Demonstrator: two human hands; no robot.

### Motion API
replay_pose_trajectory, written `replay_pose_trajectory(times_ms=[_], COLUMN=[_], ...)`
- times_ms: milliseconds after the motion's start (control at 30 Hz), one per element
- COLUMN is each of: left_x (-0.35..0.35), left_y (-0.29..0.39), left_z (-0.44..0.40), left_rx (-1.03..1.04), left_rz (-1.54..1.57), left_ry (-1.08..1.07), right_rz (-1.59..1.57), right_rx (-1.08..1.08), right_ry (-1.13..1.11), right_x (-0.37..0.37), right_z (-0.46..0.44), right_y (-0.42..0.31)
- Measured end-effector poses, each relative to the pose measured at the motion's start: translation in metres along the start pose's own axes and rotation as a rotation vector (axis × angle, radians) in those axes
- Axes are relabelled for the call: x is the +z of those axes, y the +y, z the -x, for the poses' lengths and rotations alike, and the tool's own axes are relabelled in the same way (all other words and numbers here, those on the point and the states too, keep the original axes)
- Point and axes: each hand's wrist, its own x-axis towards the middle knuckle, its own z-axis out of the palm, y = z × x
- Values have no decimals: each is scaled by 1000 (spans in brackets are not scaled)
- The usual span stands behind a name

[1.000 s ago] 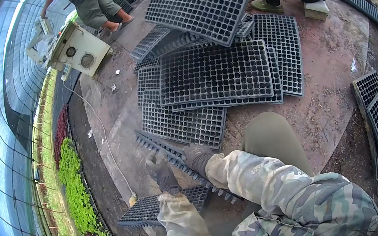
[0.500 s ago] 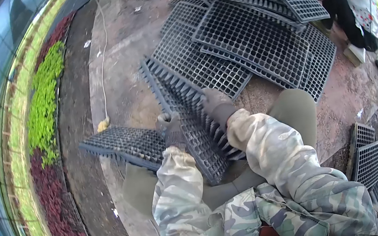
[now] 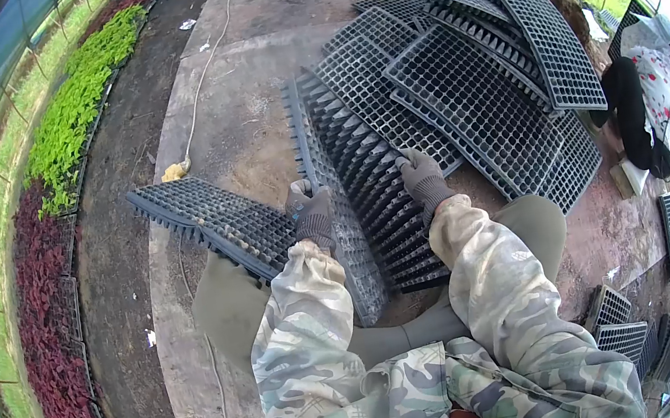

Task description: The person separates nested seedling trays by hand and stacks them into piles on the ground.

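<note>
Two black plastic, many-celled trays [image 3: 377, 193] stand splayed between the grey-gloved left hand [image 3: 310, 206], gripping one, and right hand [image 3: 421, 173], gripping the other, while a heap of similar trays [image 3: 485, 86] lies unheld ahead.

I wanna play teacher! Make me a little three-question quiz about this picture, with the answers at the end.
1. Pick one. What is the right hand holding?
a) a bucket
b) a tray
c) a ball

2. True or false: the left hand is bare.

3. Fill in the gap: on the left side of the picture grow bright green plants and ____ plants.

Key:
1: b. The fingers are on the tray's edge.
2: False. It wears a grey glove.
3: dark red.
</note>
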Motion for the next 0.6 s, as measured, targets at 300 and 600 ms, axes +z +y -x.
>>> replay_pose_trajectory(times_ms=[300,600], left_x=[-8,23], left_y=[-13,-14], left_z=[-9,3], left_rx=[110,318], left_rz=[-174,-362], left_ry=[37,358], right_rz=[-131,106], right_rx=[-35,-158], right_ry=[-72,-45], right_x=[-4,32], right_z=[9,70], right_y=[0,-61])
